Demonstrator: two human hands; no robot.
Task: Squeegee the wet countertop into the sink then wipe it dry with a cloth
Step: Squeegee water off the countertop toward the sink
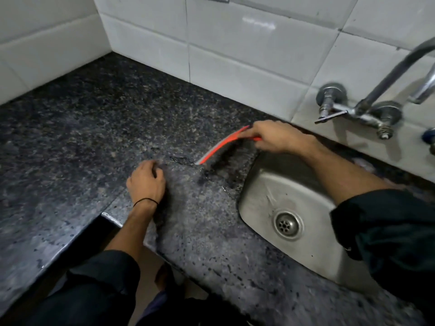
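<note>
**Squeegee at the sink's left edge, blade on wet stone**

We note the right hand (279,137) clamped around the handle of the orange squeegee (220,144), fingers closed over it near the back wall. The blade runs diagonally from that hand down toward the left, its lower edge touching the table (82,128), just beside the left rim of the sink (263,191). A thin line of water (181,159) lies at the blade's lower tip, and a darker wet streak sits between blade and sink rim.

The left hand (146,181) holds nothing; its fingers are curled loosely, fingertips resting on the table, well apart from the squeegee. A thin black band (146,201) circles that wrist. Both forearms emerge from dark sleeves.

The table is dark speckled stone. The steel sink shows its drain (287,224) near the front. A metal tap (367,109) is mounted on the white tiled wall (247,55) above the sink.
</note>
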